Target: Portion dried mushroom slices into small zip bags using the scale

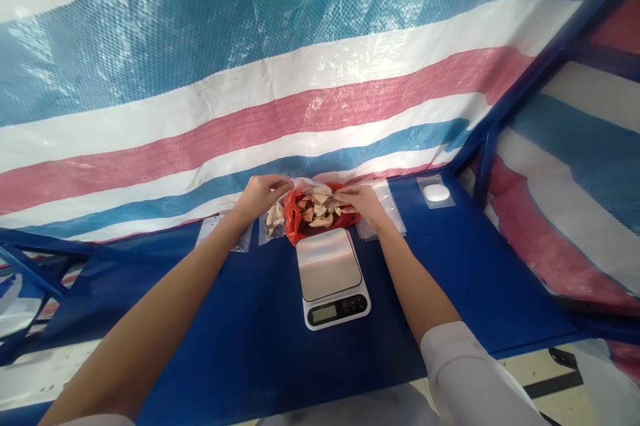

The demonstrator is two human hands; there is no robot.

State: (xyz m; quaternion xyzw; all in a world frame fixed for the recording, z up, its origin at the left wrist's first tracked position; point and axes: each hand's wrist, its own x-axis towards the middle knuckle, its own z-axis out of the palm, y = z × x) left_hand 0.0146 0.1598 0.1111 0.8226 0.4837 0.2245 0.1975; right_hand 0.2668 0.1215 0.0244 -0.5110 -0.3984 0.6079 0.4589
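Note:
A red plastic bag [293,216] lies spread at the back of the table, filled with pale, dried-looking slices [321,219]. My left hand [263,196] is at its upper left, thumb and forefinger pinched on the edge of a clear plastic bag [306,183]. On the other side, my right hand [364,202] reaches over the slices with its fingers closed together; what they grip is hidden. Directly in front of the red bag stands a kitchen scale [330,266] with a bare metal plate. A small clear bag of similar pale slices [274,218] lies beneath my left hand.
More clear bags [393,209] lie right of the red bag, and others [243,239] lie left. A white oval object [436,193] rests on a clear bag at far right. Striped sheeting [300,99] rises behind the blue table [240,339]; blue frame bars [483,166] flank it.

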